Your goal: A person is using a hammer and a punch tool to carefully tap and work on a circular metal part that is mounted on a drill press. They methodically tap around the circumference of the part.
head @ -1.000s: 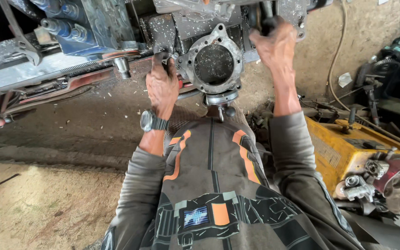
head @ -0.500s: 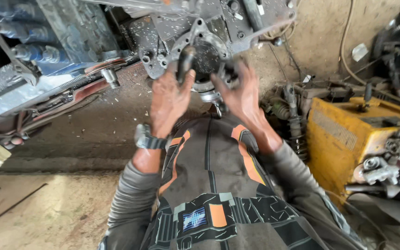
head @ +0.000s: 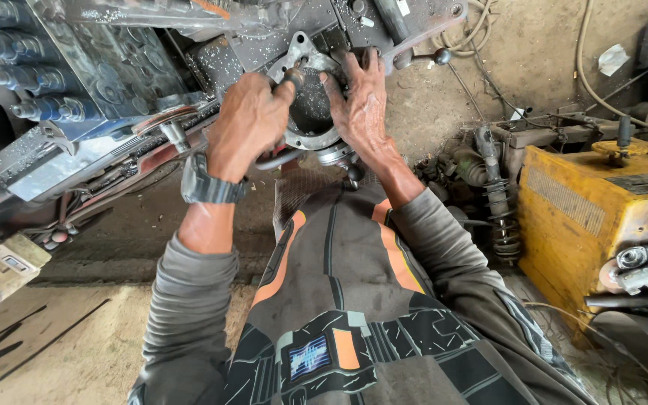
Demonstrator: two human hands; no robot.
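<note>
The left hand [head: 247,124] is closed around a dark tool handle [head: 292,77]. Its tip pokes up by the rim of a round metal housing [head: 305,112]. The right hand [head: 360,101] is open and flat, with its fingers spread on the right side of that same housing. The two hands sit close together, one on each side of the round hole.

The housing is right between the hands, fixed on a big dirty machine block [head: 234,52] above them. It looks like it is on the machine and not off. I cannot see if any bolts are out, so the work on it seems to be in the middle, with more to do.

On the left wrist is a dark wristwatch [head: 208,184]. Below the hands are the person's grey and orange work trousers [head: 339,285]. Far left of the hands is a row of blue valve parts [head: 31,82]. Far right of the hands stands a yellow metal box [head: 579,217] with a coil spring [head: 500,214] beside it. The dusty floor [head: 54,345] is below.
</note>
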